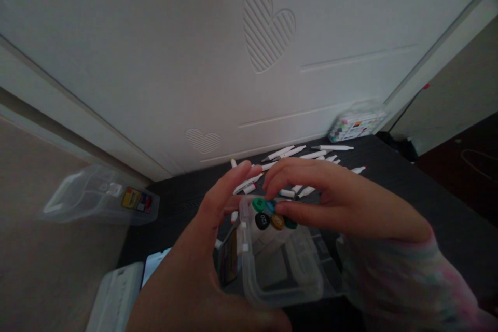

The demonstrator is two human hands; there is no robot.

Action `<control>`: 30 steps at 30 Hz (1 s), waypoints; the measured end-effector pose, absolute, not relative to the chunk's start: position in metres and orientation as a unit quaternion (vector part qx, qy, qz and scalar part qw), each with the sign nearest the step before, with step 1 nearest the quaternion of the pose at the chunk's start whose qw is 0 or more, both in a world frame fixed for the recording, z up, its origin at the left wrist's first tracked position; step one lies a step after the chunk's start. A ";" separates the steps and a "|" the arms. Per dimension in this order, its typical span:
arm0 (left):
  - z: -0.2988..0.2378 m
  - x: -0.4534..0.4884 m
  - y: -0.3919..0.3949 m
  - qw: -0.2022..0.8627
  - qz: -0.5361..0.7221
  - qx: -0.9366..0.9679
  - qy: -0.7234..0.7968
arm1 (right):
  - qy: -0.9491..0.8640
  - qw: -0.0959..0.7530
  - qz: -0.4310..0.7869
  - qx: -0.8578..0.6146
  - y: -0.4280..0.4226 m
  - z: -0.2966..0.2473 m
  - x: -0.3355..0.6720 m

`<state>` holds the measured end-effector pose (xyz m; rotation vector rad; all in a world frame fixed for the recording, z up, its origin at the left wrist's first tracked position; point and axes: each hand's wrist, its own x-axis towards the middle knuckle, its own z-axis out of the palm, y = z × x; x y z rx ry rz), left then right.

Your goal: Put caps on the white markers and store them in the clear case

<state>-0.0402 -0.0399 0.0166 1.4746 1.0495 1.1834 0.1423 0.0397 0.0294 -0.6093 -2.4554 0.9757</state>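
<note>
A clear plastic box (286,298) is held near the front of the dark desk, its top facing me. My left hand (190,264) wraps around its left side, thumb at the near edge and fingers at the far one. Several markers stand upright in the far end, showing round cap ends: a green cap (258,204), a black cap (262,221) marked 120 and a brown cap (277,221) marked 100. My right hand (311,187) pinches a blue-capped marker (271,206) among them; the fingers partly hide it.
Loose white markers (311,155) lie scattered across the back of the dark desk (389,181). A clear case of markers (358,122) stands at the back right against a white panel with hearts (268,28). At left are another clear container (97,197) and a white object (116,295).
</note>
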 end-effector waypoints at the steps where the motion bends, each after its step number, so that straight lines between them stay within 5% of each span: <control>1: 0.017 -0.040 -0.040 0.463 0.482 0.607 0.430 | -0.884 0.212 0.353 -0.222 0.040 0.029 0.142; 13: 0.011 -0.053 -0.037 0.428 0.472 0.626 0.450 | -0.844 0.266 0.366 -0.287 0.041 0.026 0.140; 23: 0.018 -0.071 -0.023 0.165 0.626 0.486 0.587 | -0.766 0.362 0.391 -0.360 0.042 0.026 0.150; 30: 0.002 -0.086 -0.011 0.048 0.578 0.436 0.689 | -0.772 0.356 0.400 -0.343 0.041 0.029 0.147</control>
